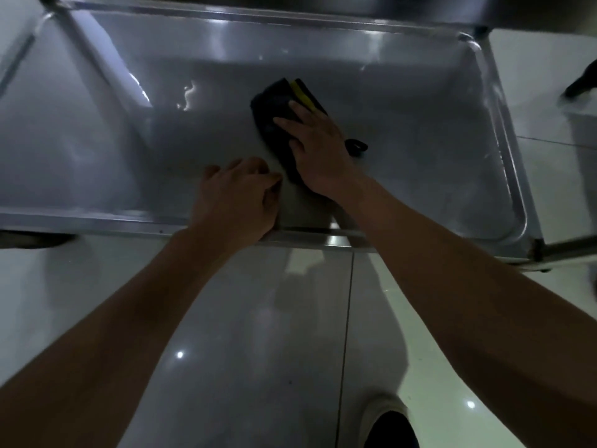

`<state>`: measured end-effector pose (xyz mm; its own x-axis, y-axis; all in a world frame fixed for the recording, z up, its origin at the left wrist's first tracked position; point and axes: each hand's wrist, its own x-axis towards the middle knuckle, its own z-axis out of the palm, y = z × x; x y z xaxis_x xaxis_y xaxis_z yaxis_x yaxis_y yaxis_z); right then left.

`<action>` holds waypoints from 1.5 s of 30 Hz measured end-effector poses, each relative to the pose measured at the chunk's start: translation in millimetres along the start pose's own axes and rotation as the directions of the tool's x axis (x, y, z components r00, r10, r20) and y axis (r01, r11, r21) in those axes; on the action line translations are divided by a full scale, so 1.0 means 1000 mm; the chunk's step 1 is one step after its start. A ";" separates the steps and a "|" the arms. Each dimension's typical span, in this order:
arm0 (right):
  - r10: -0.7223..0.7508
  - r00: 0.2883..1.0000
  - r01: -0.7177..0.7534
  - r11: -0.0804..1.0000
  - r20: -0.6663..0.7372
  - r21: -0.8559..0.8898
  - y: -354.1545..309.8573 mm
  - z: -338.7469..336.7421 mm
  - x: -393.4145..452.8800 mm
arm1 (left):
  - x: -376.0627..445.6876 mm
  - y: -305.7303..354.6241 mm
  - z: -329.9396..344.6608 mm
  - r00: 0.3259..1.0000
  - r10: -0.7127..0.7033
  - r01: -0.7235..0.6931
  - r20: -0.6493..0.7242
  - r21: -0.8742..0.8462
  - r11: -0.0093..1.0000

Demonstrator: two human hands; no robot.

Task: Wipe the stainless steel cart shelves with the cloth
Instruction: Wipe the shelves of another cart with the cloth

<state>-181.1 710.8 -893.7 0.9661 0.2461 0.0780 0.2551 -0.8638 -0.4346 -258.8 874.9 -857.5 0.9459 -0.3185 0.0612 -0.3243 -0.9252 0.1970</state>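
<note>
A low stainless steel cart shelf [420, 176] with a raised rim fills the upper half of the view. A dark folded cloth [271, 111] with a yellow stripe lies on it near the middle. My right hand [315, 150] presses flat on the cloth with straight, spread fingers. A small dark loop of the cloth sticks out to the right of that hand. My left hand [239, 198] rests at the shelf's near rim with its fingers curled, just left of the cloth; whether it grasps the rim is hidden.
Cart legs [106, 63] slant at the upper left and a rail [568, 247] runs off at the lower right. Glossy white floor tiles [258, 350] lie below the shelf. My shoe [387, 425] shows at the bottom. A dark object [581, 84] sits at the right edge.
</note>
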 end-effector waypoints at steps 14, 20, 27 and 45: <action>-0.029 0.997 0.027 0.999 -0.069 -0.022 0.014 -0.026 -0.109 | -0.024 0.026 0.001 0.997 -0.022 0.017 0.078 0.066 0.998; 0.187 0.973 -0.197 0.978 -0.133 -0.067 0.042 -0.056 -0.169 | -0.038 0.041 0.009 0.998 0.051 -0.053 0.036 0.036 0.998; 0.316 0.931 -0.329 0.944 -0.181 -0.041 0.041 -0.064 -0.185 | -0.054 0.027 0.007 0.992 0.127 -0.127 0.001 0.023 0.992; 0.244 0.970 -0.241 0.963 0.009 -0.118 -0.005 -0.059 -0.178 | -0.081 -0.032 0.003 0.978 0.171 -0.155 -0.124 0.123 0.980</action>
<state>-352.4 645.4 -852.8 0.9987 0.0320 -0.0385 0.0175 -0.9433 -0.3315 -325.3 929.9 -871.2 0.8701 -0.4437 0.2145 -0.4656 -0.8827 0.0630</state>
